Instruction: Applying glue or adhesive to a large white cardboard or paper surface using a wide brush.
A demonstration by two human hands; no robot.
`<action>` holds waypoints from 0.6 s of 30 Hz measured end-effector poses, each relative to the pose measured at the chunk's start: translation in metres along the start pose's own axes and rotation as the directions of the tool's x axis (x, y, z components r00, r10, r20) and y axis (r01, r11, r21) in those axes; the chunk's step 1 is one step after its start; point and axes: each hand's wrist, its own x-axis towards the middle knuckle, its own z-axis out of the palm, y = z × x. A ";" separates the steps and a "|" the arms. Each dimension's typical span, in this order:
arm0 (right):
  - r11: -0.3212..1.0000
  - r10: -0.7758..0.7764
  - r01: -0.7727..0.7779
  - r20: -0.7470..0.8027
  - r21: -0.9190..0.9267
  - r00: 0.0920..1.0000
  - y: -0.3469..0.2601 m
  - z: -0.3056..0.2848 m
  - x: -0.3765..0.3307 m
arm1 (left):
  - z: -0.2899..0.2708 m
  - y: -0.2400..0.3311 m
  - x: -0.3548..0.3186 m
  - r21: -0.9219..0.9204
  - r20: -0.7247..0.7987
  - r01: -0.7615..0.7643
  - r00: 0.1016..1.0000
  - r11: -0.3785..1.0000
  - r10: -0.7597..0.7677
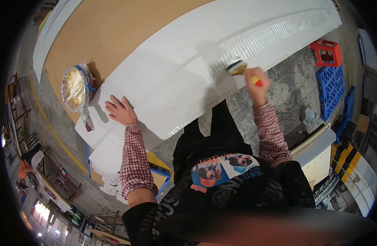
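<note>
My right hand (pixel 258 85) grips a paintbrush (pixel 237 67) by its handle, whose red and yellow end shows at the fist. The wide bristles are over the grooved white sheet (pixel 176 65), by a wet, shiny stretch; whether they touch it I cannot tell. My left hand (pixel 121 110) lies flat on the white sheet, fingers spread, holding nothing. Just left of it stands a plastic-lined tub (pixel 75 88) of pale cream paste, with blue tie round its side. Under the white sheet is a large brown board (pixel 102 37).
A red plastic stool (pixel 326 53) and a blue pallet (pixel 331 88) stand on the concrete floor at right. Nearer me on the right is a pale cabinet (pixel 315 158). Another person in orange (pixel 25 169) is far off at left. Blue-edged supports (pixel 161 174) sit below the board.
</note>
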 end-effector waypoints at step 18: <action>0.930 0.262 -0.206 -0.158 0.303 0.952 -0.017 -0.001 -0.021 | 0.001 0.000 -0.001 0.007 0.004 0.010 1.000 1.000 -0.010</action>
